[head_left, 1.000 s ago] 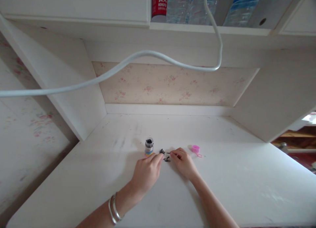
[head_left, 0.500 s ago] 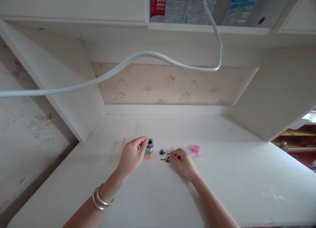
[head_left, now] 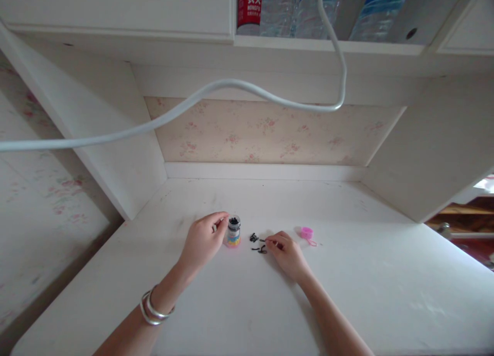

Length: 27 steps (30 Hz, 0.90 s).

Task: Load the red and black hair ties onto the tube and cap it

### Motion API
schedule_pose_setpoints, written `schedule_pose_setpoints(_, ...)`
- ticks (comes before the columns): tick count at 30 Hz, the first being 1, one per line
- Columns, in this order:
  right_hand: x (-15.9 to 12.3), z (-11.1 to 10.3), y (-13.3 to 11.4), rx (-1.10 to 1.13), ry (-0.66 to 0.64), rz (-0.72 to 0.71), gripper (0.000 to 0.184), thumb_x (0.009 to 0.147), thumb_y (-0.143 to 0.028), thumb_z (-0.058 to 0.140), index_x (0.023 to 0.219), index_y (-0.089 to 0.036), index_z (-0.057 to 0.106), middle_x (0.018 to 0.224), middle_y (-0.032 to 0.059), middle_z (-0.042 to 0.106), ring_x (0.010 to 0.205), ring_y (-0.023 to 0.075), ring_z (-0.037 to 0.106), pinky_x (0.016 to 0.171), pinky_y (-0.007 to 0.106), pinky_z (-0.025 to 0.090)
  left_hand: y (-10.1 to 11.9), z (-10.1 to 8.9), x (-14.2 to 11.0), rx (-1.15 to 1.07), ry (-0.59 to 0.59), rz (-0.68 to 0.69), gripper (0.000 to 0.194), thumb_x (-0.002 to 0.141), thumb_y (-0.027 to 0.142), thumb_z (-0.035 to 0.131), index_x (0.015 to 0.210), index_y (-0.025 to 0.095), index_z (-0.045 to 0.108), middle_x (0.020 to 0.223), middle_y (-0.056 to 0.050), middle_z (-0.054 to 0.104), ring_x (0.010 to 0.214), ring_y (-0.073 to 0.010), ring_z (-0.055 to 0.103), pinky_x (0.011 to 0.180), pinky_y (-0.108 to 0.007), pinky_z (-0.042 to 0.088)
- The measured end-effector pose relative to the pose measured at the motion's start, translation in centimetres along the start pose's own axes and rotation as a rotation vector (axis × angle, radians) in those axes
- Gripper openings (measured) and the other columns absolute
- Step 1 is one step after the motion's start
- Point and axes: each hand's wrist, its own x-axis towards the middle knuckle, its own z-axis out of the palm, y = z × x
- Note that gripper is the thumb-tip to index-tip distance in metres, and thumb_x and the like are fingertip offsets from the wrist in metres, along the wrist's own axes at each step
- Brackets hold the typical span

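Note:
A small clear jar [head_left: 233,233] with a colourful label stands upright and uncapped on the white tabletop, black hair ties [head_left: 233,220] showing at its mouth. At the left side of the jar's rim is my left hand [head_left: 204,240], thumb and forefinger brought together in a pinch; whatever is between the tips is too small to make out. My right hand [head_left: 286,255] rests on the table, its fingertips closed on a thin black hair tie [head_left: 262,240]. Between the jar and this hand lie a small heap of black hair ties [head_left: 253,237] and several loose ones [head_left: 262,249].
To the right of my right hand lies a pink lid [head_left: 306,233] with a loop. A white cable [head_left: 227,83] crosses the view in front of the cupboard. Water bottles [head_left: 278,11] stand on the shelf above, and side panels [head_left: 428,140] border the table [head_left: 378,294].
From the loose hair ties, my left hand has moved left and up to the jar's mouth, then drawn back slightly. The right hand has stayed in place.

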Motion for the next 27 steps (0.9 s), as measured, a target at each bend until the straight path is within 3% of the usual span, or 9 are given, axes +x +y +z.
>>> schedule_pose_setpoints(7, 0.6, -0.1, -0.5, 0.156, 0.105, 0.002, 0.029, 0.084, -0.044, 0.057, 0.083, -0.019, 0.072, 0.084, 0.0062, 0.062, 0.066, 0.0153, 0.053, 0.062, 0.028, 0.043, -1.8, -0.3, -1.0, -0.111, 0.055, -0.089, 0.034, 0.088, 0.044, 0.049, 0.1, 0.019, 0.069, 0.078, -0.002, 0.07, 0.056, -0.0111, 0.056, 0.055, -0.02, 0.045)
schedule_pose_setpoints(13, 2.3, -1.5, -6.1, 0.194, 0.102, -0.091, 0.028, 0.086, -0.044, 0.055, 0.081, -0.02, 0.07, 0.086, 0.0063, 0.063, 0.071, 0.0159, 0.055, 0.061, 0.027, 0.043, -3.8, 1.4, -2.4, -0.184, -0.02, -0.164, 0.036, 0.088, 0.044, 0.047, 0.099, 0.018, 0.069, 0.08, -0.002, 0.071, 0.058, -0.0129, 0.057, 0.054, -0.022, 0.044)
schedule_pose_setpoints(19, 4.7, -1.6, -11.1, 0.071, 0.032, -0.271, 0.024, 0.088, -0.035, 0.053, 0.084, -0.02, 0.071, 0.087, 0.0053, 0.062, 0.067, 0.0133, 0.054, 0.059, 0.025, 0.043, -4.1, 1.8, -3.2, -0.185, -0.098, -0.187, 0.035, 0.088, 0.043, 0.045, 0.096, 0.02, 0.069, 0.078, 0.0, 0.071, 0.059, -0.0131, 0.057, 0.054, -0.022, 0.043)
schedule_pose_setpoints(27, 5.6, -0.7, -12.3, -0.245, 0.037, -0.413, 0.023, 0.086, -0.029, 0.051, 0.089, -0.023, 0.073, 0.09, 0.0044, 0.064, 0.057, 0.01, 0.051, 0.063, 0.026, 0.042, -3.9, 1.3, -3.4, -0.147, -0.15, -0.15, 0.034, 0.089, 0.035, 0.039, 0.093, 0.02, 0.07, 0.077, -0.001, 0.07, 0.062, -0.0138, 0.058, 0.057, -0.022, 0.041)
